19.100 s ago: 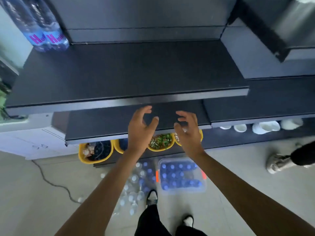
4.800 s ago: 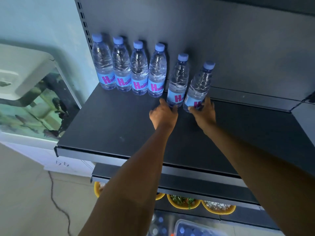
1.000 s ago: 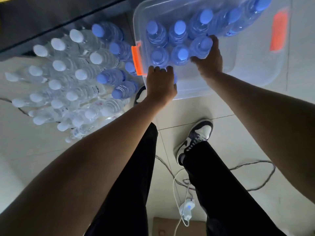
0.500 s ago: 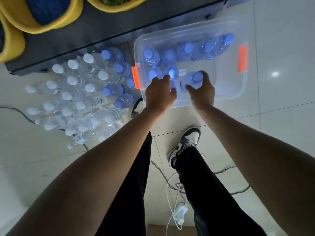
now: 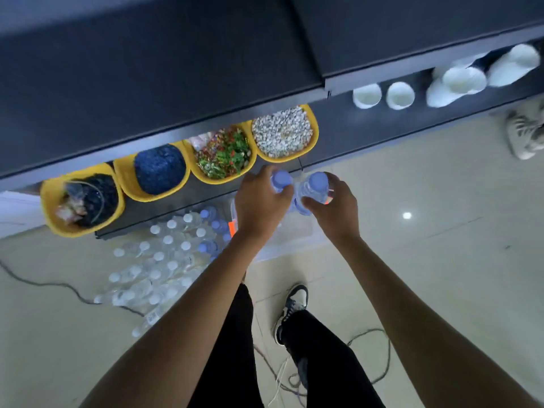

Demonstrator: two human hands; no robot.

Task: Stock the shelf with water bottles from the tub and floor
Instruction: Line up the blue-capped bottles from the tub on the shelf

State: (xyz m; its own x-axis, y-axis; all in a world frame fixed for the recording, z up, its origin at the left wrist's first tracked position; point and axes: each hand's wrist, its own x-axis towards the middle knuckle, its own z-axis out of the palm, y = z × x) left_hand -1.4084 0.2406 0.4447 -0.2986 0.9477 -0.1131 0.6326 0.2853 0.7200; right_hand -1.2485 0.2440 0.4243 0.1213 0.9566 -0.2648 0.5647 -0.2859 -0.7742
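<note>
As the person straightens up over the clear tub, both hands come away loaded: the left hand curls tightly round one bottle, the right hand round a second bottle, both held upright in mid-air just above the tub. Half a second earlier they were down among the tub's stock. The dark shelf is likely the next stop; the floor bottles wait untouched.

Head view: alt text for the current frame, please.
The left hand and right hand each grip a blue-capped bottle above a clear tub. Loose bottles crowd the floor to the left; four yellow bins sit under dark shelving.
</note>
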